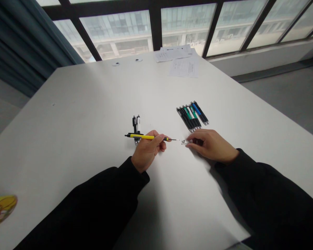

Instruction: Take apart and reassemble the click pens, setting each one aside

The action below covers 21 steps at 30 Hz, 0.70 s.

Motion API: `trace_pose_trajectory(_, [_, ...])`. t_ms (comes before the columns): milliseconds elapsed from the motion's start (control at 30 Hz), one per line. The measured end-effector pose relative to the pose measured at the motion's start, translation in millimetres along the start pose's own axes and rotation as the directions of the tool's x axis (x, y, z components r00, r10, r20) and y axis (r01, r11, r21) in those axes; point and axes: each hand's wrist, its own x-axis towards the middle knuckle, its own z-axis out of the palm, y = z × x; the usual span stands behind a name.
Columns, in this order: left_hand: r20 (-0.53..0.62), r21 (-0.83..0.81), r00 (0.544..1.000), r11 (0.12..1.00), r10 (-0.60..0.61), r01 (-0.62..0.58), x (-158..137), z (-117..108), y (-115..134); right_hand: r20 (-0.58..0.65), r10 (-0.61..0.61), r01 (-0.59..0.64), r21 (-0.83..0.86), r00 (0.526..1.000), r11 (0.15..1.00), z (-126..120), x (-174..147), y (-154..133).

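My left hand [150,147] is closed around a yellow and black pen [143,137], which lies nearly level with its thin bare refill tip pointing right. Just past that tip, my right hand [211,144] pinches a small pale piece [183,142] with a dark spot on it, too small to name. A narrow gap separates the refill tip from this piece. Behind my left hand lie a black pen [134,124] and a white pen [138,121], partly hidden. Beyond my right hand several pens [191,116] in black, green, white and blue lie side by side.
The white table [99,97] reaches toward the windows. Printed papers [184,66] lie at its far end, with two small white pieces [115,64] to their left. A round yellow patterned object [2,208] shows at the left edge. A dark curtain [28,41] hangs far left.
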Motion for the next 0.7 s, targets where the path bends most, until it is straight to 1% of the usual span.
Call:
trace_pose_trajectory(200, [0.0,0.009,1.0,1.0,-0.006,0.006,0.0,0.5,0.3,0.008,-0.01,0.01,-0.02,1.0,1.0,1.3,1.4,-0.3])
trace_pose_trajectory(467, [0.019,0.039,1.0,0.999,-0.023,0.022,-1.2,1.4,1.6,-0.024,-0.004,0.003,-0.019,1.0,1.0,2.9,0.3,0.5])
trace_pose_trajectory(567, [0.03,0.056,0.999,0.998,-0.029,0.027,-2.6,2.5,2.7,-0.079,-0.002,0.007,0.062,0.997,0.998,-0.9,-0.8,-4.1])
trace_pose_trajectory(633, [0.049,0.072,0.998,0.997,-0.031,0.027,-3.0,2.0,2.5,-0.119,0.029,-0.008,0.177,0.992,0.984,-2.7,-1.5,-8.9])
trace_pose_trajectory(700, [0.078,0.1,0.996,0.995,-0.035,0.027,-2.8,0.1,1.3,-0.127,0.055,-0.015,0.298,0.99,0.954,-2.2,-2.1,-14.5])
